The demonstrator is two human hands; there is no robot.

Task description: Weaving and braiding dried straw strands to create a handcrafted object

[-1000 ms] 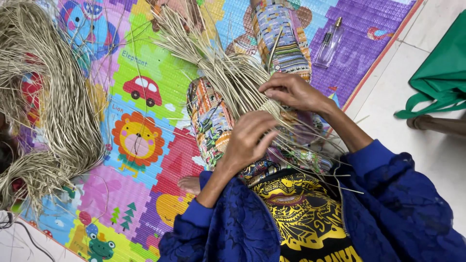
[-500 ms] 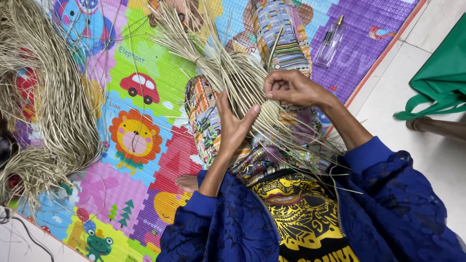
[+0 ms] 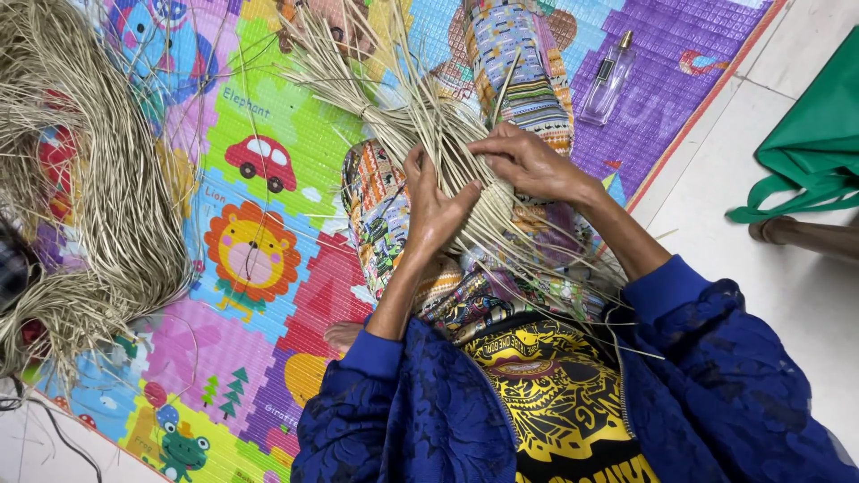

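Straw-coloured fibres (image 3: 420, 116), dry and thin, fan out from a bunch lying across the person's lap and legs; loose ends spread toward the top of the view and down over the patterned trousers (image 3: 380, 210).

Left hand (image 3: 436, 204): pressed against the near side of the bunch, fingers curled around strands, thumb up. Closed on the fibres, palm partly hidden.

Right hand (image 3: 528, 165): on the far side of the bunch, fingers bent and pinching strands at the point where they gather. The two hands almost touch at that point.

Under the hands, a small woven patch (image 3: 497, 204) shows between the fingers; its extent cannot be told.

Large loose heap (image 3: 80, 188) of the same fibres lies on the left of the play mat (image 3: 259, 259), well apart from the hands. Mat is bright, with cartoon animals and a car.

Clear bottle (image 3: 608, 79) lies on the mat beyond the right leg. Green bag (image 3: 805, 152) sits on the tiled floor at the right.
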